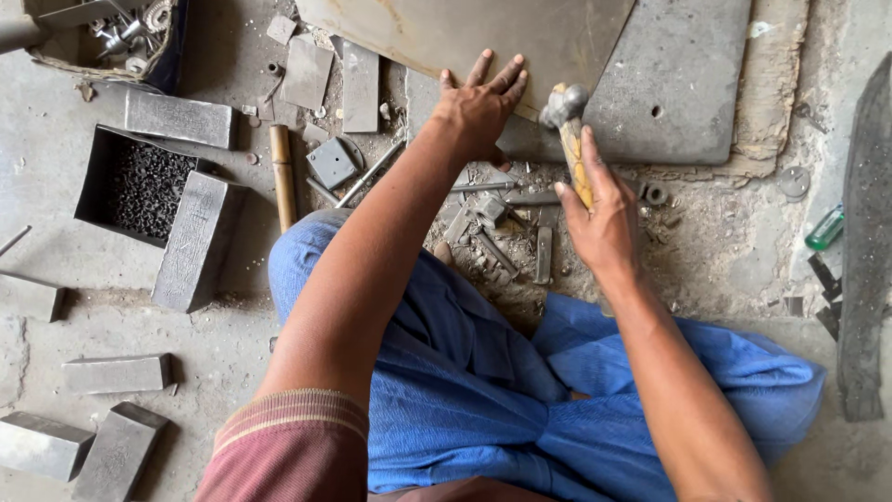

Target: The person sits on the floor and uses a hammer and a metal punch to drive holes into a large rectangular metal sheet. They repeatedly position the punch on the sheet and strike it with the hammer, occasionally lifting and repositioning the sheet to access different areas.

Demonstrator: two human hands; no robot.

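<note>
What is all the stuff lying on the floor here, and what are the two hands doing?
Metal sheet: one, brownish grey, top centre, under the left hand.
Thick plate: one, grey with a small hole, top right, beneath the sheet.
Hammer: one, metal head, yellowish wooden handle, over the plate's edge.
Open box: one, dark, full of small black pieces, left.
Metal blocks: several, grey, scattered on the left floor.
Wooden stick: one, brown, beside the box.
Scrap bits: many, grey, by the knees.
Small bottle: one, green, far right.
Blue trousers: one pair, bottom centre.
Left hand: flat on the sheet, fingers spread.
Right hand: gripping the hammer handle.
</note>
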